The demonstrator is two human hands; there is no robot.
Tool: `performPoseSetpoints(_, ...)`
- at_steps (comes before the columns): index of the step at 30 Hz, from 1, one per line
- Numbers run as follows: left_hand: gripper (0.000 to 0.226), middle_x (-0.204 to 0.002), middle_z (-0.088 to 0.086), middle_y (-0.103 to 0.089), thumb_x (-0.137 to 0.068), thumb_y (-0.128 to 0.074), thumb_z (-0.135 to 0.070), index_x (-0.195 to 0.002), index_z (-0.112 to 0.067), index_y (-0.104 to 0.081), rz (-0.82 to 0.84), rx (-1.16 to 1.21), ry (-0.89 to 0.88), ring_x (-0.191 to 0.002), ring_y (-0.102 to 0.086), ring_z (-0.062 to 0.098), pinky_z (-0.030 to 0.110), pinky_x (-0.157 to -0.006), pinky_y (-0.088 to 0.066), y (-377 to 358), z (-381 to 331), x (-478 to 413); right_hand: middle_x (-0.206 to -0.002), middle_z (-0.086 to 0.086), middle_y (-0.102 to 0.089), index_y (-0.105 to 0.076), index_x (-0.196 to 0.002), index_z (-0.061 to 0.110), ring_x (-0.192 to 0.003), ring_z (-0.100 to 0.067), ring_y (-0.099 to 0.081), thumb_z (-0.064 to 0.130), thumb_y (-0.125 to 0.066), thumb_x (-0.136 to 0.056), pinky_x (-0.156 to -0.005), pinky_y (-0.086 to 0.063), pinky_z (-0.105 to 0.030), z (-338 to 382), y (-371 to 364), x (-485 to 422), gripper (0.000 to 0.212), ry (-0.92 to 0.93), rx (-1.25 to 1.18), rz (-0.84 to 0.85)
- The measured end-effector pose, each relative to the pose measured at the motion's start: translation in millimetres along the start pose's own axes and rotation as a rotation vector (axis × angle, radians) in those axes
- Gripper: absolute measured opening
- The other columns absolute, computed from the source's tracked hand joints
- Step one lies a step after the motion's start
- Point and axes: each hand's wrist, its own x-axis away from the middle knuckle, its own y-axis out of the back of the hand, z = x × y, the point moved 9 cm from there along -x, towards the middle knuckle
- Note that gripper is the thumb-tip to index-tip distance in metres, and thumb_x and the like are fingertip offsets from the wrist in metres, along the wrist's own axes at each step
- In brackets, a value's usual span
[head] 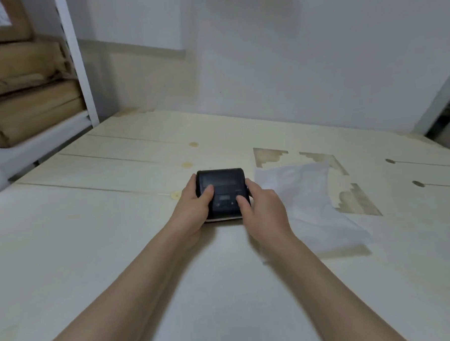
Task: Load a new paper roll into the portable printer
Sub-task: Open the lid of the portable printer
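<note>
Our left hand [194,206] grips the printer [220,182] by its left side, thumb on top. It sits on the table [92,227], lid looks shut. Right hand [263,207] grips the other side likewise. No roll in sight, so we can't tell if it's loaded.

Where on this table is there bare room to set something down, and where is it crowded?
The table is bare left of the printer and left hand, out to the shelf. Another bare strip lies between the printer and the wall. It is crowded on the right, where a crumpled whitish sheet lies just beyond the right hand.
</note>
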Motion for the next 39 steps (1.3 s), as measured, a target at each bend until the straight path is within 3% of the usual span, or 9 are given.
performPoseSetpoints(3, 0.026, -0.124, 0.011, -0.067, -0.103, -0.045, -0.009, -0.126, -0.010, -0.057, 0.014, 0.289, 0.037, -0.110, -0.068, 0.026, 0.041, -0.093, -0.056, -2, -5, 4, -0.108, 0.007, -0.066, -0.054, -0.137, 0.029, -0.101, -0.015, -0.058, 0.018, -0.053, -0.097, -0.081, -0.045, -0.026, 4, 19, 2, 0.041, 0.023, -0.199, -0.113)
performPoseSetpoints(7, 0.028, -0.129, 0.006, -0.067, -0.098, -0.057, -0.013, -0.125, -0.009, -0.061, -0.001, 0.312, -0.018, -0.108, -0.069, 0.013, 0.035, -0.100, -0.052, -2, -18, 7, -0.135, 0.013, -0.057, -0.053, -0.139, 0.030, -0.119, -0.001, -0.054, 0.018, -0.051, -0.100, -0.104, -0.044, -0.023, -1, 31, -9, 0.041, -0.008, -0.534, -0.118)
performPoseSetpoints(10, 0.029, -0.115, 0.004, -0.074, -0.087, -0.073, -0.023, -0.114, -0.015, -0.069, -0.146, 0.246, 0.006, -0.101, -0.073, 0.017, 0.039, -0.095, -0.056, 3, -19, 8, -0.136, 0.007, -0.061, -0.055, -0.138, 0.026, -0.123, -0.010, -0.058, 0.022, -0.051, -0.101, -0.105, -0.049, -0.040, -20, 22, -18, 0.037, -0.120, -0.760, -0.039)
performPoseSetpoints(12, 0.024, -0.100, -0.002, -0.077, -0.080, -0.078, -0.032, -0.101, -0.022, -0.073, -0.260, 0.158, 0.039, -0.096, -0.074, 0.018, 0.037, -0.091, -0.057, 5, -18, 10, -0.133, -0.005, -0.064, -0.057, -0.135, 0.015, -0.122, -0.019, -0.061, 0.018, -0.048, -0.103, -0.104, -0.051, -0.041, -30, 9, -16, 0.034, -0.225, -0.959, 0.044)
performPoseSetpoints(14, 0.030, -0.100, -0.005, -0.076, -0.076, -0.079, -0.036, -0.102, -0.023, -0.071, -0.339, 0.110, 0.065, -0.095, -0.072, 0.016, 0.035, -0.089, -0.056, 4, -16, 11, -0.125, -0.014, -0.069, -0.062, -0.126, 0.005, -0.120, -0.026, -0.064, 0.014, -0.044, -0.104, -0.102, -0.052, -0.039, -31, 1, -12, 0.030, -0.271, -1.151, 0.111)
performPoseSetpoints(19, 0.034, -0.097, -0.008, -0.076, -0.074, -0.072, -0.047, -0.101, -0.026, -0.073, -0.277, 0.035, 0.072, -0.092, -0.072, 0.014, 0.041, -0.092, -0.057, -5, -17, 7, -0.109, -0.017, -0.075, -0.066, -0.107, -0.006, -0.109, -0.026, -0.070, 0.014, -0.043, -0.105, -0.101, -0.052, -0.041, -42, -8, -16, 0.031, -0.419, -1.404, 0.144)
performPoseSetpoints(25, 0.025, -0.087, -0.006, -0.078, -0.075, -0.070, -0.047, -0.086, -0.024, -0.074, -0.271, 0.026, 0.055, -0.087, -0.074, 0.017, 0.045, -0.090, -0.058, -4, -23, 4, -0.117, -0.025, -0.070, -0.060, -0.111, -0.014, -0.110, -0.029, -0.069, 0.008, -0.041, -0.103, -0.093, -0.057, -0.040, -33, -13, -17, 0.031, -0.417, -1.551, 0.297)
performPoseSetpoints(29, 0.039, -0.087, -0.002, -0.079, -0.067, -0.069, -0.051, -0.089, -0.020, -0.075, -0.263, 0.022, 0.084, -0.084, -0.076, 0.018, 0.044, -0.088, -0.059, -6, -23, 7, -0.121, -0.026, -0.068, -0.060, -0.112, -0.014, -0.115, -0.032, -0.066, 0.010, -0.044, -0.102, -0.095, -0.056, -0.042, -37, -11, -17, 0.030, -0.432, -1.527, 0.273)
performPoseSetpoints(39, 0.030, -0.084, 0.006, -0.079, -0.075, -0.073, -0.043, -0.079, -0.013, -0.077, -0.279, 0.035, 0.046, -0.083, -0.076, 0.025, 0.046, -0.088, -0.059, -7, -34, 15, -0.126, -0.024, -0.066, -0.063, -0.110, -0.010, -0.117, -0.030, -0.065, 0.014, -0.048, -0.100, -0.097, -0.054, -0.043, -39, -2, -16, 0.030, -0.390, -1.446, 0.223)
